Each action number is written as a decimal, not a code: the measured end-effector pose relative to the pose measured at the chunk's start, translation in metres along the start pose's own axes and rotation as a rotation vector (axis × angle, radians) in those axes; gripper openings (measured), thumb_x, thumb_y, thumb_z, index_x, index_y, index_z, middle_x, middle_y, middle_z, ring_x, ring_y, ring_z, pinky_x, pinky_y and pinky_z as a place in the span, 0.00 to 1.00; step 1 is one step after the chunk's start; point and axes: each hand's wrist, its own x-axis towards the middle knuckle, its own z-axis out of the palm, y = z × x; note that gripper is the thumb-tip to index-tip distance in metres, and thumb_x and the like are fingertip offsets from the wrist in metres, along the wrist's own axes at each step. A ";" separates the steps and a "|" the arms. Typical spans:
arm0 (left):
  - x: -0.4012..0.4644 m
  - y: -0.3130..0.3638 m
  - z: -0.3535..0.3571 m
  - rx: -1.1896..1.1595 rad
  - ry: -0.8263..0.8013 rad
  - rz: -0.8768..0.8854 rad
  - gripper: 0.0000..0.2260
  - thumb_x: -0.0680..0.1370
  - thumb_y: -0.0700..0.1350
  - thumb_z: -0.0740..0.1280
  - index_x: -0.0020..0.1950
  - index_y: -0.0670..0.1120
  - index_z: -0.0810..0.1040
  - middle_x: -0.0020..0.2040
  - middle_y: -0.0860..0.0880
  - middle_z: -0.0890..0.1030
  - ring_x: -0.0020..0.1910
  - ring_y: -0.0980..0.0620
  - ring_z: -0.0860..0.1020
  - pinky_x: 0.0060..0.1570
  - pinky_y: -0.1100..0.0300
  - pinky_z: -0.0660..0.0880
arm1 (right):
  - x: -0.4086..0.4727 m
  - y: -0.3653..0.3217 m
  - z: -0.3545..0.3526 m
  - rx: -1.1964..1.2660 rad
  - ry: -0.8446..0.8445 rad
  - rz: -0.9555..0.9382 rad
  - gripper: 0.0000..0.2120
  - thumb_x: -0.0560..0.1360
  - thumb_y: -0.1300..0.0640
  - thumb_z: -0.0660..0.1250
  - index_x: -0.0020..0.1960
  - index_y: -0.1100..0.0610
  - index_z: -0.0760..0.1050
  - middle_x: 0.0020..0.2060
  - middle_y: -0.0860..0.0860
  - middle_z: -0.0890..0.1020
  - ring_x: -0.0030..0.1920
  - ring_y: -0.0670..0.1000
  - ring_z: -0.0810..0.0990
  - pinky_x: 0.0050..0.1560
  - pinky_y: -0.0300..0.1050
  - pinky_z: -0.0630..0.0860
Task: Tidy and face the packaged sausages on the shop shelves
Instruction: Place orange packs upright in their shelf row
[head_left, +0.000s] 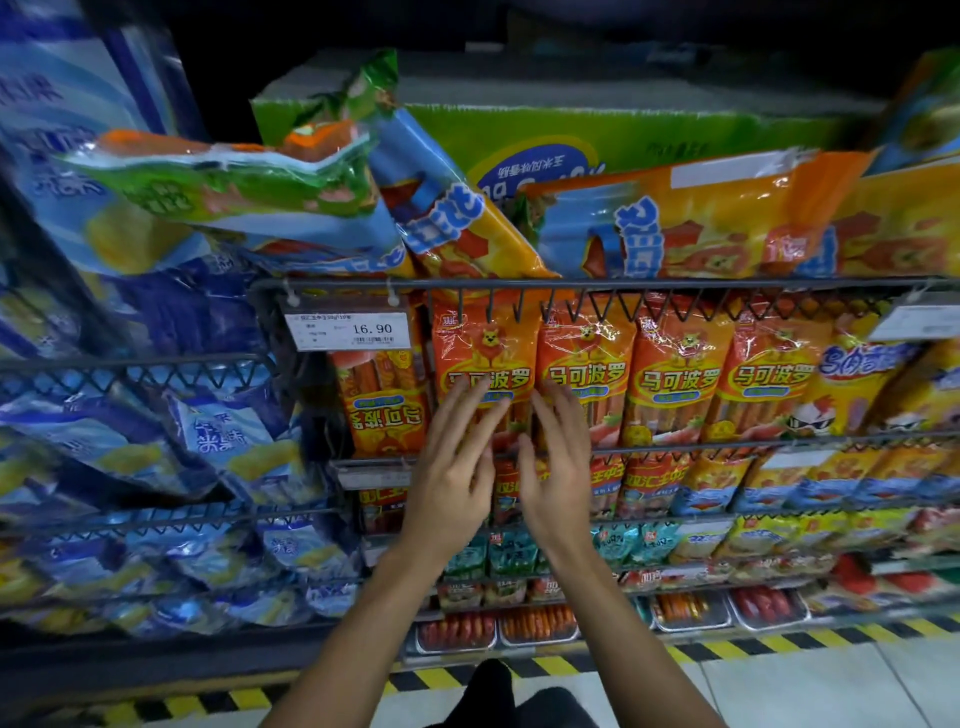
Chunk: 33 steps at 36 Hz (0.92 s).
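Orange sausage packs stand in a row behind the wire rail of the middle shelf (571, 285). My left hand (457, 457) lies with straight fingers on the front of one upright orange pack (483, 343). My right hand (558, 457) rests flat, fingers straight, against the neighbouring orange pack (587, 343). Left of them one orange pack (384, 410) sits upside down. Further upright orange packs (675, 374) continue to the right. Loose yellow and blue packs (457, 223) lie tilted on the shelf above.
A price tag reading 16.90 (347, 327) hangs from the rail at the left. Blue snack bags (130, 457) fill the left racks. Lower shelves hold smaller sausage packs (649, 483) and trays (535, 621). A yellow-black striped strip (727, 649) marks the floor edge.
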 end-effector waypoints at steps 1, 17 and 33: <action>0.003 0.000 0.003 0.024 -0.053 0.007 0.26 0.83 0.36 0.66 0.80 0.46 0.66 0.83 0.47 0.60 0.83 0.44 0.54 0.81 0.48 0.55 | 0.003 0.002 0.000 -0.027 0.002 -0.017 0.24 0.83 0.63 0.65 0.78 0.56 0.68 0.80 0.50 0.63 0.82 0.52 0.55 0.81 0.57 0.56; 0.029 -0.007 0.035 0.374 -0.296 -0.014 0.35 0.85 0.54 0.60 0.85 0.51 0.43 0.84 0.47 0.37 0.83 0.41 0.37 0.81 0.40 0.42 | 0.035 0.033 -0.022 -0.409 -0.090 -0.067 0.28 0.86 0.47 0.56 0.83 0.49 0.54 0.83 0.47 0.52 0.83 0.53 0.46 0.81 0.63 0.50; 0.029 -0.010 0.036 0.325 -0.301 -0.003 0.32 0.86 0.56 0.56 0.85 0.50 0.45 0.84 0.45 0.39 0.83 0.40 0.38 0.80 0.37 0.44 | 0.034 0.030 -0.025 -0.376 -0.201 -0.047 0.33 0.85 0.43 0.56 0.84 0.51 0.47 0.84 0.48 0.44 0.83 0.56 0.40 0.79 0.68 0.46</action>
